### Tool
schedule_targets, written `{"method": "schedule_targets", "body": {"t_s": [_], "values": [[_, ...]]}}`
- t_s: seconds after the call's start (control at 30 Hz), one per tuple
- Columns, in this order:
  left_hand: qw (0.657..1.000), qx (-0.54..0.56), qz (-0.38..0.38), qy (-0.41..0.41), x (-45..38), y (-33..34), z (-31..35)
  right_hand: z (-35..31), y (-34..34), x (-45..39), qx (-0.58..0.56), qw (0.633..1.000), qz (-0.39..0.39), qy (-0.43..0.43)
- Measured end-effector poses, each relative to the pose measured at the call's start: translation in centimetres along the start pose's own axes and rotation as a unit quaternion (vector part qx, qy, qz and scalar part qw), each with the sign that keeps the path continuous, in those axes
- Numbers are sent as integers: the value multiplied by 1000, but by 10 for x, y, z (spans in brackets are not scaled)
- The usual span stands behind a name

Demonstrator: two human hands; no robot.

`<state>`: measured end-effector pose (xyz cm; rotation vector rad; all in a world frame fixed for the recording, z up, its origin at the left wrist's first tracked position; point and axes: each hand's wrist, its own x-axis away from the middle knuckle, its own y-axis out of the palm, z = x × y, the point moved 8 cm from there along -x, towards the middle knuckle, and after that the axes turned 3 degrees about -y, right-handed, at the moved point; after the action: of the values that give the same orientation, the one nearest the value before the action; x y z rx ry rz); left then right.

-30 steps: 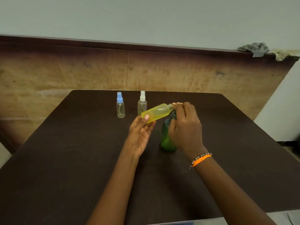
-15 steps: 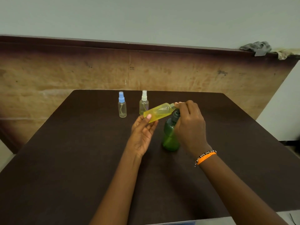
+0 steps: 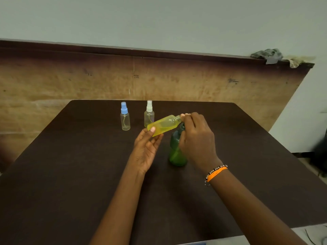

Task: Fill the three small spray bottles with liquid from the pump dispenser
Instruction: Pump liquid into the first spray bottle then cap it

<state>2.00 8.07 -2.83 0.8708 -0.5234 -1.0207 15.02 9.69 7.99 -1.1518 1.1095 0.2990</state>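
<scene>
A dark brown desk (image 3: 70,174) stands before a worn wooden wall panel (image 3: 70,82) under a pale wall. Held above the middle of the desk, the yellow bottle (image 3: 163,125) lies tilted, its base lower and to the left, its uncapped threaded neck raised to the right. The left hand (image 3: 146,149) pinches the base between the thumb and the fingers behind it, palm turned up. The right hand (image 3: 196,138) meets the neck from the right, its fingertips (image 3: 184,115) curled together at the opening; whether they hold a cap there cannot be told. Directly below the neck and partly hidden by the right hand, the green pump dispenser (image 3: 177,149) stands upright on the desk, with liquid in its lower part. Farther back, two clear spray bottles stand upright and apart: the white-capped bottle (image 3: 149,114) just behind the yellow bottle's base, and the blue-capped bottle (image 3: 125,116) to its left. The right wrist wears an orange band and a beaded bracelet (image 3: 215,173). Crumpled cloths (image 3: 267,54) sit atop the panel's right end.
</scene>
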Motion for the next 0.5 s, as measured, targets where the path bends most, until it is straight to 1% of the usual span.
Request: {"method": "schedule_targets", "body": {"t_s": [0.13,0.2,0.37,0.43,0.5], "values": [[1000,-1,-20,1,0,2,0,0,-7,-14,-14,999,-37,14],[1000,1,-12,0,1,3,0,1,-8,-19,-17,999,-42,21],[1000,-2,-10,3,1,6,2,3,-4,-7,-1,999,34,12],[1000,-3,-8,3,2,5,2,5,-1,-5,-10,999,33,13],[1000,-4,-14,3,2,6,2,6,-1,-9,-8,1000,10,14]]}}
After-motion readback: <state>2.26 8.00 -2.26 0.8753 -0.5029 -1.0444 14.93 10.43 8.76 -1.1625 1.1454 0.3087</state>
